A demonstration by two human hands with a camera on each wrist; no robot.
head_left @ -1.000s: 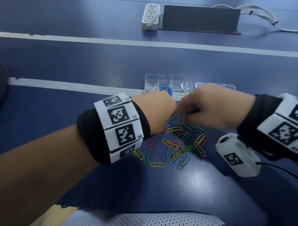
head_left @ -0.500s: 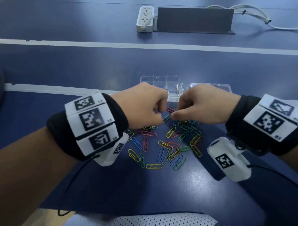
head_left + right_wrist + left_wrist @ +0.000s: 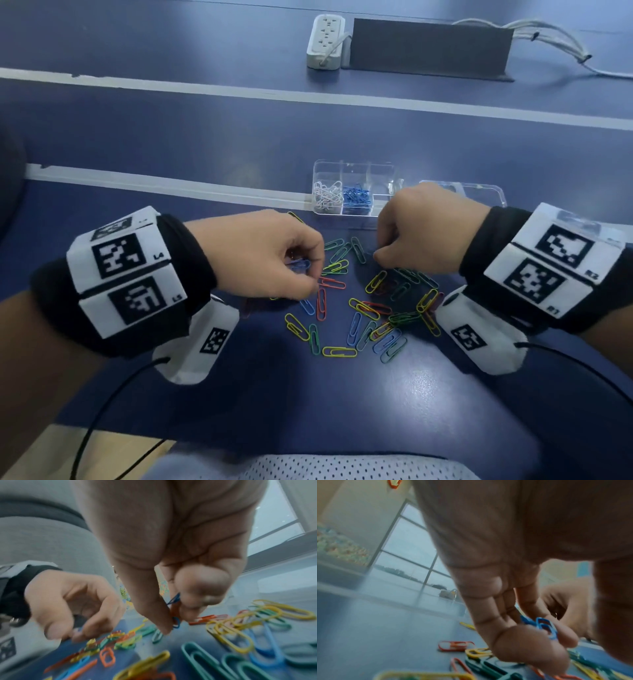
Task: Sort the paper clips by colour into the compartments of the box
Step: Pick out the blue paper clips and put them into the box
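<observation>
A pile of coloured paper clips (image 3: 359,308) lies on the dark blue table. Behind it stands a clear compartment box (image 3: 356,171), with white clips (image 3: 327,197) in its left cell and blue clips (image 3: 356,200) in the one beside it. My left hand (image 3: 308,270) hovers over the pile's left side and pinches blue clips (image 3: 546,627) between thumb and fingers. My right hand (image 3: 378,251), at the pile's far right edge, pinches blue clips (image 3: 175,622) and, it seems, an orange one.
The box's clear lid (image 3: 479,192) lies to its right, behind my right wrist. A white power strip (image 3: 325,41) and a dark stand (image 3: 428,48) sit far back. Wrist camera cables (image 3: 113,404) trail toward my lap.
My hands, close together over the pile's far edge, have drawn apart. The left moved left and toward me; the box's white and blue cells show again.
</observation>
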